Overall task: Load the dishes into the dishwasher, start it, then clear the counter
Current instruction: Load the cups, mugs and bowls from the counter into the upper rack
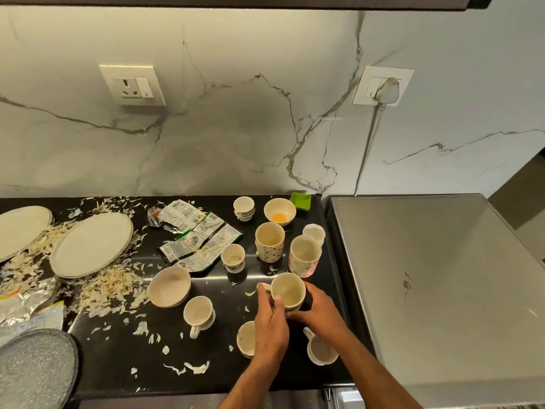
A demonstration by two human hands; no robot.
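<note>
Cup [287, 290] upright on tabletop [118, 349], near its right edge w/ other cups; 2 hands curled round it: left hand [269, 320] at handle side, right hand [317, 308] opposite. Lift looks next.

counter [118, 358]: glossy black stone | wall [236, 128]: veined marble | appliance top [442, 276]: brushed steel
</note>
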